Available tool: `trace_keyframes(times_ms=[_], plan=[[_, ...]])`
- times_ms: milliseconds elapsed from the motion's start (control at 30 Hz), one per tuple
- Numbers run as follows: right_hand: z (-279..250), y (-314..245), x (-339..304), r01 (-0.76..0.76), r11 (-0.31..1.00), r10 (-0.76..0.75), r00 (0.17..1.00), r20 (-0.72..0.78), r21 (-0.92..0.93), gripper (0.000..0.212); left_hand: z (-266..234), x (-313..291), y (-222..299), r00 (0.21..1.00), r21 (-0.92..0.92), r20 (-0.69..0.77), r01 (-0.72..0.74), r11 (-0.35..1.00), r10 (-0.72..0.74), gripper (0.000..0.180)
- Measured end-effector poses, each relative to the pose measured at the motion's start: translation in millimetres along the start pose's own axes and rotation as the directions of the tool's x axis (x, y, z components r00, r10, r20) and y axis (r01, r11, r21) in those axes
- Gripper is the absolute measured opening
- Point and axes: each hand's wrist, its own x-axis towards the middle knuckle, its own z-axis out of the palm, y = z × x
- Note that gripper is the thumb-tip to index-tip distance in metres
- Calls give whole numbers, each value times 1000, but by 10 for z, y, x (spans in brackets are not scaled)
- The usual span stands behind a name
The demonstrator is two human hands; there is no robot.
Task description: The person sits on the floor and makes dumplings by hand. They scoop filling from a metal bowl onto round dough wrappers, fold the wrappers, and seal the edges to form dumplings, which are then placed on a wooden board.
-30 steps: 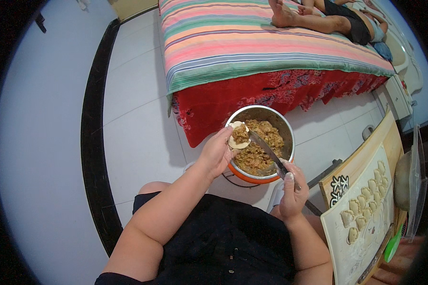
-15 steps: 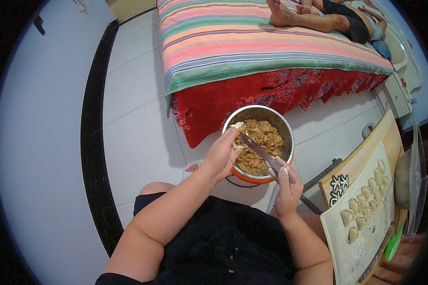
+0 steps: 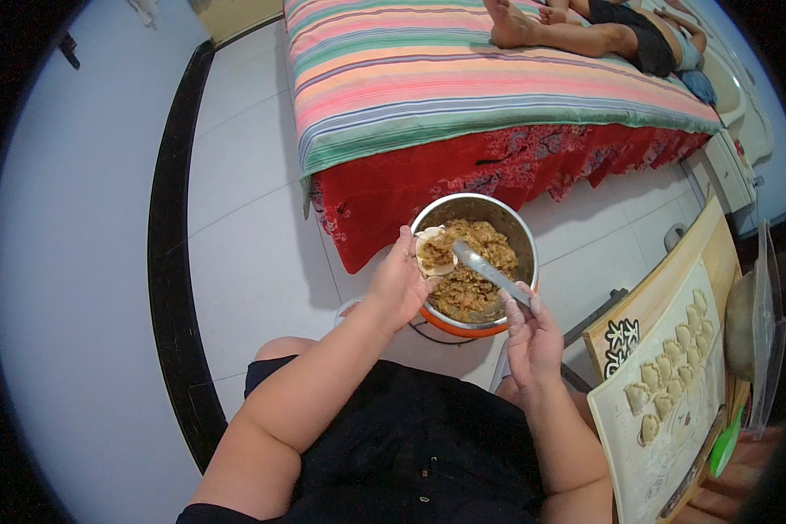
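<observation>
My left hand (image 3: 399, 284) is closed around the edge of a round, pale dumpling wrapper (image 3: 425, 265), held open over the left rim of a deep metal pot (image 3: 525, 237). Brown, minced filling lies in the middle of the wrapper. My right hand (image 3: 534, 345), dusted white, grips a flat metal spreader (image 3: 491, 272) by its lower end. The spreader slants up to the left, and its rounded tip is beside the wrapper. Below both, a chunky mass of filling (image 3: 476, 293) covers the pot's bottom. An orange band shows around the pot's outside.
At the right, a floured white board (image 3: 646, 476) bears rows of folded dumplings (image 3: 672, 371). A green-handled tool (image 3: 725, 445) lies beside it. Ahead stands a bed with a striped cover (image 3: 393, 96), where a person (image 3: 576, 39) lies. A pale wall (image 3: 79, 262) runs along the left.
My left hand has turned the wrapper face up, so the filling on it shows. The spreader has tilted over, and my right hand has shifted slightly right and down.
</observation>
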Motion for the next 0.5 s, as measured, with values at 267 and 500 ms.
trace_keyframes(times_ms=[267, 500], plan=[[-103, -29, 22, 506, 136, -371, 823, 429, -852, 28, -115, 24, 80, 999, -31, -53, -4, 999, 3, 47], [65, -65, -146, 780, -8, -425, 563, 708, -626, 24, -117, 26, 64, 998, -49, -56, 29, 998, -32, 44]])
